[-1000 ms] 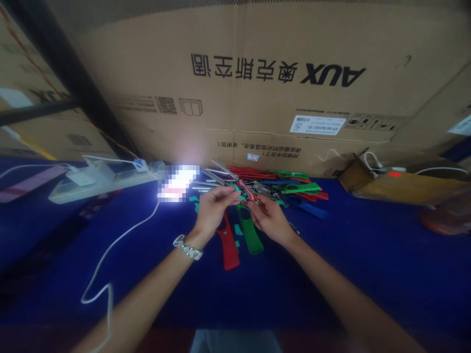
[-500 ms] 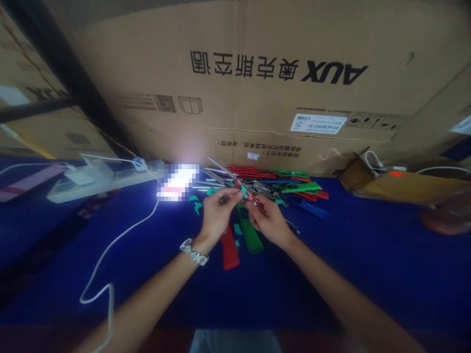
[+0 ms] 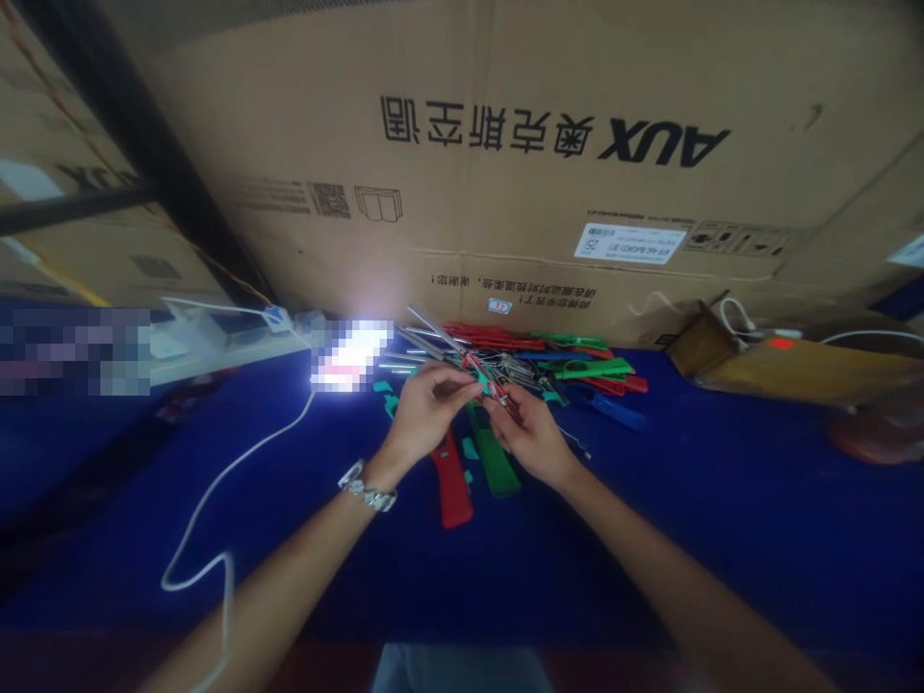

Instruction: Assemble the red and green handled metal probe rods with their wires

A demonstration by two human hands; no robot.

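My right hand (image 3: 534, 435) has its fingers wrapped round the lower end of a thin metal rod with red wires (image 3: 437, 331), which slants up to the left. Thumb and forefinger of my left hand (image 3: 427, 409) pinch a small piece of green tape (image 3: 483, 384) against the wired part. Just below the hands lie a red plastic handle shell (image 3: 453, 493) and a green plastic handle shell (image 3: 498, 470). Scraps of green tape (image 3: 470, 449) are scattered near them. My fingers hide part of the wired end.
Behind the hands, a pile of red, green and blue plastic parts (image 3: 592, 369) and metal rods lies against a big cardboard box (image 3: 491, 212). A bright, blurred-out screen (image 3: 353, 354) and a white cable (image 3: 206, 510) are at left. An open carton (image 3: 780, 364) stands at right.
My left hand has shifted slightly, its fingers now closer to the green tape on the wired part. My right hand keeps its grip. The view has moved a little.
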